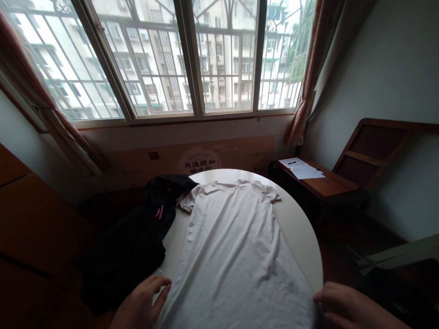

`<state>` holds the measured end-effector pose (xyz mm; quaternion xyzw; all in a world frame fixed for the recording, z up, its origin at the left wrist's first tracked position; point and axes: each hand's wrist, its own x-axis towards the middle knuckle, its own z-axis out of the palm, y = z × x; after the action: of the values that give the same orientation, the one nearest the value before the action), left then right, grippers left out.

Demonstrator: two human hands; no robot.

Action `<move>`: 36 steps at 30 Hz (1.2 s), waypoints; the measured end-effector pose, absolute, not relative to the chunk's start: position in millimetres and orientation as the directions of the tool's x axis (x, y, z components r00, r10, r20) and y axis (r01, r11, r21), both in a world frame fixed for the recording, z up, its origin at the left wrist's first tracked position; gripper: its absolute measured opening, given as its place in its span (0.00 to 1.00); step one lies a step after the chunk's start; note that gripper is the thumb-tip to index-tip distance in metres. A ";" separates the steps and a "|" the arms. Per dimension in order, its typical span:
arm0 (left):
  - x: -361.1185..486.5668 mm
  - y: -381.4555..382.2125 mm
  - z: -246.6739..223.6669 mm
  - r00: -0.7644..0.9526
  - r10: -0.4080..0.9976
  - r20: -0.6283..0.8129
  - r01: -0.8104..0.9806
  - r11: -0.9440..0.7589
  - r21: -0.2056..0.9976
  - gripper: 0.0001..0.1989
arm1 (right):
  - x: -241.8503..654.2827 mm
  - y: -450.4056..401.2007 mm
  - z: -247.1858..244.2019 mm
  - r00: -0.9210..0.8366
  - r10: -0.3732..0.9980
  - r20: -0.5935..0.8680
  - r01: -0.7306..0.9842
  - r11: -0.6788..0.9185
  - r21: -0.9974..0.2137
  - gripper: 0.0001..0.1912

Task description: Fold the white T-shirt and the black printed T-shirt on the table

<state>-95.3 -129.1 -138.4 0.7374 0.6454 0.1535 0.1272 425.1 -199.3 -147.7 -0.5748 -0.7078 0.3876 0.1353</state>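
Note:
A white short-sleeved T-shirt [236, 246] lies spread over a round white table, its neckline at the far side and its lower part running out of the bottom of the view. Soft creases cross the body of the shirt. At its left edge, near the bottom, my left hand [142, 301] has thumb and forefinger drawn together on the fabric's border. Opposite, my right hand [346, 304] pinches the right edge. The shirt's hem is out of view.
Dark clothing [133, 246] with a small pink mark hangs over the left side of the round table [305, 233]. Papers [303, 169] and a pen lie on a wooden bench [339, 185] at right. A barred window [222, 59] and a printed cardboard panel [254, 153] are beyond.

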 end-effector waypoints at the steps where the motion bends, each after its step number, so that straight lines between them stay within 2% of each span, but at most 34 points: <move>1: -85.6 -123.1 -132.5 0.130 0.990 0.053 0.914 -0.141 0.380 0.17 | 422.3 -191.0 -148.4 -0.270 0.936 -0.226 0.722 0.042 -0.691 0.16; 5: -52.4 -99.3 -107.1 0.219 0.976 -0.019 0.917 -0.199 0.346 0.17 | 422.3 -151.0 -170.2 -0.164 0.982 -0.092 0.749 0.063 -0.659 0.17; 10: 7.9 -66.3 -79.5 0.395 0.914 -0.091 0.894 -0.360 0.267 0.14 | 444.0 -61.6 -199.3 0.023 0.999 0.042 0.721 0.012 -0.693 0.23; 12: 41.3 -54.2 -80.5 0.498 0.859 -0.115 0.854 -0.464 0.236 0.13 | 452.2 -15.2 -202.2 0.148 0.988 0.043 0.705 -0.075 -0.705 0.23; 14: 74.9 -43.8 -91.2 0.635 0.765 -0.104 0.762 -0.599 0.247 0.14 | 457.3 30.7 -201.2 0.302 0.953 -0.032 0.647 -0.230 -0.727 0.23; 18: 128.5 -25.0 -128.2 0.807 0.587 -0.058 0.580 -0.771 0.263 0.27 | 458.4 103.1 -197.0 0.407 0.908 -0.099 0.586 -0.343 -0.734 0.26; 20: 147.1 -12.5 -143.5 0.821 0.569 -0.046 0.561 -0.788 0.254 0.31 | 456.2 126.2 -196.4 0.432 0.895 -0.110 0.565 -0.364 -0.741 0.23; 22: 162.5 4.4 -151.8 0.810 0.586 -0.014 0.570 -0.781 0.254 0.32 | 453.1 141.4 -197.3 0.446 0.889 -0.104 0.540 -0.360 -0.761 0.16; 24: 176.2 26.2 -153.7 0.777 0.629 0.020 0.603 -0.753 0.263 0.32 | 449.7 150.4 -199.4 0.460 0.882 -0.099 0.495 -0.347 -0.797 0.11; 28: 199.1 80.7 -151.0 0.672 0.738 0.066 0.698 -0.661 0.276 0.30 | 442.9 157.1 -206.1 0.505 0.860 -0.076 0.321 -0.268 -0.908 0.08; 33: 220.3 150.4 -155.6 0.587 0.805 0.083 0.765 -0.585 0.269 0.20 | 432.9 155.5 -220.7 0.590 0.807 -0.038 0.085 -0.109 -0.990 0.15; 36: 232.1 182.6 -163.0 0.584 0.807 0.092 0.768 -0.585 0.260 0.20 | 429.6 151.8 -230.9 0.641 0.767 -0.021 0.011 -0.036 -0.999 0.23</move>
<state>232.1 182.6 -163.0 0.8847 0.4449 0.1004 0.0965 429.6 151.8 -230.9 -0.6533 -0.2977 0.3016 0.6274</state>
